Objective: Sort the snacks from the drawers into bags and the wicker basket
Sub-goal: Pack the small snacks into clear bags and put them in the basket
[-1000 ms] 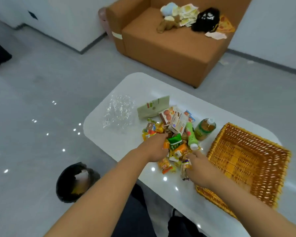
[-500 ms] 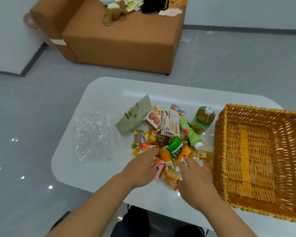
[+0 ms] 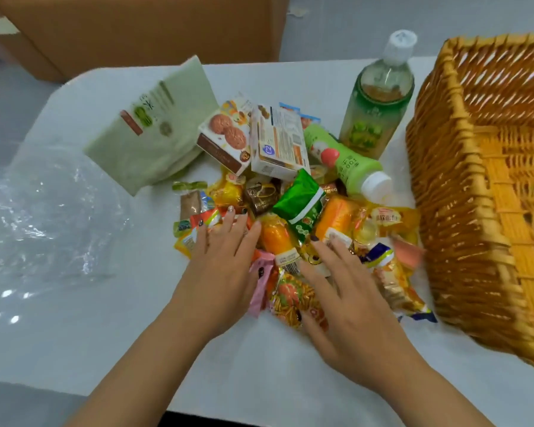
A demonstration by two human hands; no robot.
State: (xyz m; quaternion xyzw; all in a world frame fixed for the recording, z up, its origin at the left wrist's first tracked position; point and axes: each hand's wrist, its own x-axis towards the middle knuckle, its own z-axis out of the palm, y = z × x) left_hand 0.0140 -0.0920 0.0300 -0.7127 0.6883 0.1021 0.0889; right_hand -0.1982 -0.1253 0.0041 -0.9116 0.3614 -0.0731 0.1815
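Head view: since a second ago both hands have spread flat over the snack pile [image 3: 293, 211] at frame centre, left hand [image 3: 219, 266] and right hand [image 3: 349, 300] fingers wide, gripping nothing. The wicker basket [image 3: 463, 192] at right and clear bag [image 3: 43, 211] at left hold nothing, so sorting seems barely begun.

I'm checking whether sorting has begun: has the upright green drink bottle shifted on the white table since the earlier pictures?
No. The upright green drink bottle stands at the same spot beside the wicker basket and behind the lying bottle; only the camera moved closer.
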